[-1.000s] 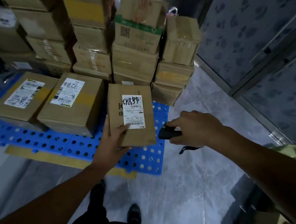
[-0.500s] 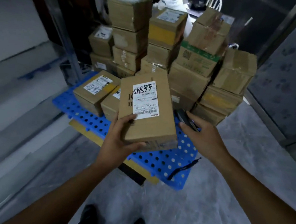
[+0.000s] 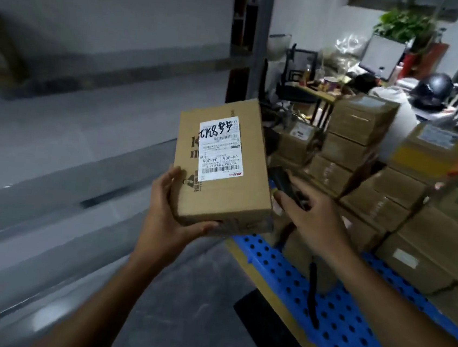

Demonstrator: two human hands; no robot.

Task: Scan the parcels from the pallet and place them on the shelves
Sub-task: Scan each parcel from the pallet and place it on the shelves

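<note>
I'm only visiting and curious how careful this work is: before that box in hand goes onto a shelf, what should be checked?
1. Grip on the box: ok. The left hand grips the box at its near corner.
2. Label readable: ok. The label faces up, uncovered.
3. Scanner secure: ok. The right hand holds the scanner beside the box.
4. Box scanned: cannot tell; nothing in view shows it.
5. Free space on the shelf: cannot tell; it is blurred.
</note>
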